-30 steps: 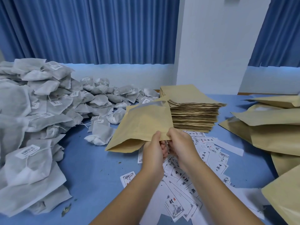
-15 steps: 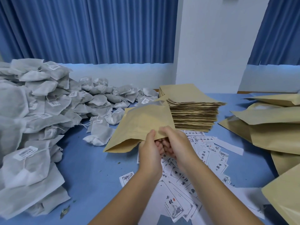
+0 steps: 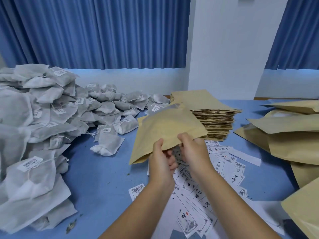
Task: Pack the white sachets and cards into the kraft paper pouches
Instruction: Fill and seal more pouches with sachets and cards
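Above the blue table I hold a flat kraft paper pouch (image 3: pixel 165 130) by its near edge. My left hand (image 3: pixel 161 159) grips that edge with thumb on top, and my right hand (image 3: pixel 191 149) pinches it just to the right. A tall stack of empty kraft pouches (image 3: pixel 212 118) stands right behind it. White printed cards (image 3: pixel 222 163) lie scattered under my hands. White sachets (image 3: pixel 43 118) with small labels are heaped at the left, and one sachet (image 3: pixel 107 144) lies loose near the pouch.
More kraft pouches (image 3: pixel 290 135) lie piled at the right side of the blue table (image 3: pixel 103 178). Blue curtains and a white wall stand behind the table. A small dark scrap (image 3: pixel 71 225) lies near the front left.
The pouch has tilted so its near edge lifts toward me, and my hands have shifted slightly along that edge. The camera has drifted a little.
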Motion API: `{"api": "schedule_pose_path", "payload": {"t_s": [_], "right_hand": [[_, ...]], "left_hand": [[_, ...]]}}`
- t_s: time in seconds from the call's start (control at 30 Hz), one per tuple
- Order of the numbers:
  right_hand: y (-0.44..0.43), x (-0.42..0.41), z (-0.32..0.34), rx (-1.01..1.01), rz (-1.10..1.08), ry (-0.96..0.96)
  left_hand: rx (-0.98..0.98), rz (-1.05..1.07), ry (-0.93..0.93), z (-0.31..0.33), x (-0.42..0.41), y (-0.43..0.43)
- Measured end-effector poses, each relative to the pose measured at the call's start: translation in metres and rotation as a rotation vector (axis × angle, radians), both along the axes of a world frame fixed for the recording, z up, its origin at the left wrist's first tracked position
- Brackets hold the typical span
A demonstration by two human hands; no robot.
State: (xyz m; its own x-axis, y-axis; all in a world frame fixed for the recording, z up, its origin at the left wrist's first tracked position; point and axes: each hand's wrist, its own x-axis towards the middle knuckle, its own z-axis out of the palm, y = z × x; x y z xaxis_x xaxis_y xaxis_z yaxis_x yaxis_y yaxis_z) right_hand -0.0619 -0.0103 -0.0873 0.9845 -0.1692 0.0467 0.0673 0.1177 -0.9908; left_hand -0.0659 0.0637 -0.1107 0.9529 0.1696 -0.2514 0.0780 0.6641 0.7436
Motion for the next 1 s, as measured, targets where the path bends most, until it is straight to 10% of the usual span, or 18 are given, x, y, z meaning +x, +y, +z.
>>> {"api": "schedule_pose_path", "payload": {"t_s": [1.0], "right_hand": [[-0.011, -0.002, 0.01, -0.115, 0.142, 0.049]], "left_hand": [[0.26, 0.165, -0.116, -0.001, -0.01, -0.01]]}}
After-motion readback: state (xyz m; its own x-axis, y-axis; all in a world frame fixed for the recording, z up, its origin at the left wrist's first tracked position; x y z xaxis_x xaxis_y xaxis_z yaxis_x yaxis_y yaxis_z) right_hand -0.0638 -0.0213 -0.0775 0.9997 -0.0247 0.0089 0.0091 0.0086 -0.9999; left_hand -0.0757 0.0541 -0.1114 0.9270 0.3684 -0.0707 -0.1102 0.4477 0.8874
